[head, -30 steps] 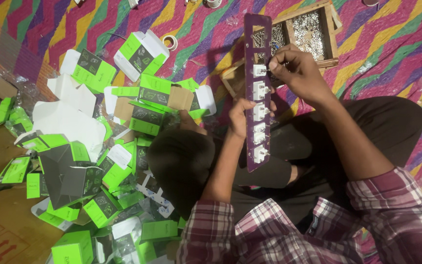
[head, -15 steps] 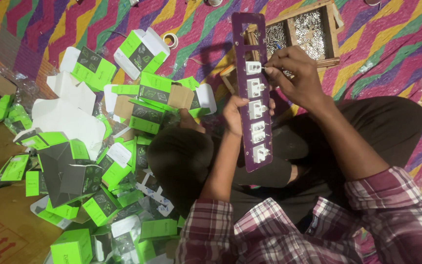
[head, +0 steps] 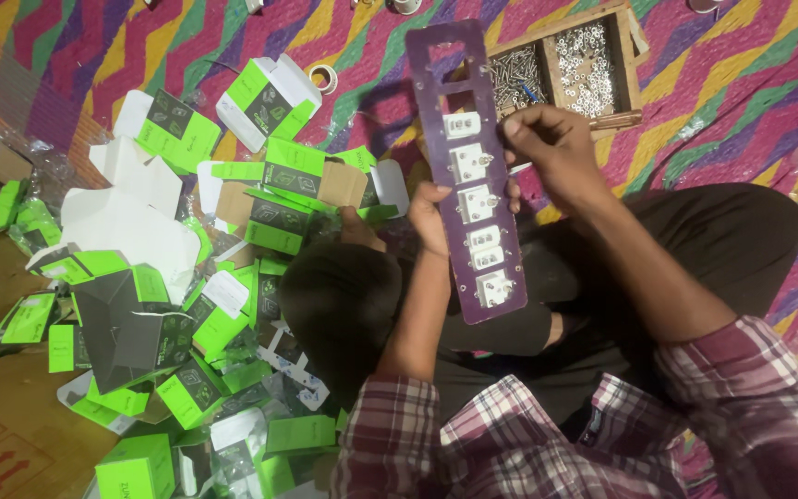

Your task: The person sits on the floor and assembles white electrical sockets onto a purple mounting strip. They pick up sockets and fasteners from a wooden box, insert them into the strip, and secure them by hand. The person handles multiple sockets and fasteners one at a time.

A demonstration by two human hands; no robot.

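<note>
The purple board [head: 469,166] was gripped by left hand [head: 431,217] fingers so the right hand [head: 551,152] could pinch a white socket [head: 469,164] on it.

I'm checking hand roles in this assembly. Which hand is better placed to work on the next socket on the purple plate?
Probably the right hand: its fingertips rest at the plate edge beside the upper sockets, while the left hand grips the plate from behind.
</note>
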